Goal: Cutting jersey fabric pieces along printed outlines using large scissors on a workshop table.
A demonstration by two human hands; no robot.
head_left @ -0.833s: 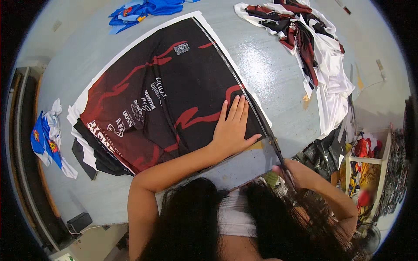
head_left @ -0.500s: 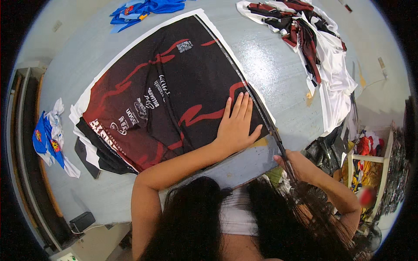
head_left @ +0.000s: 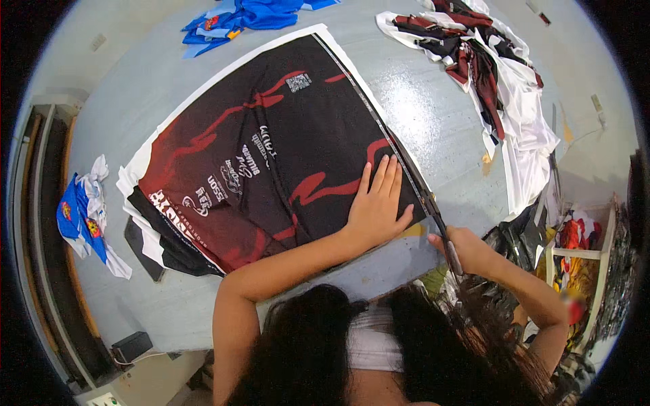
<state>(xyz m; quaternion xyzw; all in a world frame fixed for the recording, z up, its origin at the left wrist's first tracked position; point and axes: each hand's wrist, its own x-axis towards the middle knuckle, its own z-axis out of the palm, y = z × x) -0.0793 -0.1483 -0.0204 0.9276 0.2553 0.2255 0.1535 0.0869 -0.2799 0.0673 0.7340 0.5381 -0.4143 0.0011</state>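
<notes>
A printed black and dark red fabric panel (head_left: pixel 318 128) with a white margin lies on the table. My left hand (head_left: pixel 378 208) rests flat on it near its lower right corner, fingers spread. My right hand (head_left: pixel 469 251), just off that corner, is wrapped round the handles of long dark scissors (head_left: pixel 437 218). Their blades point away from me along the panel's right edge, and one blade stands out beyond the edge. Further cloth layers, black and white, show under the panel's left side.
Blue cloth pieces (head_left: pixel 261 15) lie at the far side, and a blue and white one (head_left: pixel 84 213) at the left. Red, black and white fabric (head_left: pixel 518 128) is heaped at the far right. A dark flat object (head_left: pixel 141 245) sticks out beneath the panel. Right of me stands a shelf (head_left: pixel 575 254) with cloth.
The whole scene has shifted slightly right and down in view. The scissor blades have come apart, one now standing off the panel's edge. My left hand stays flat on the fabric.
</notes>
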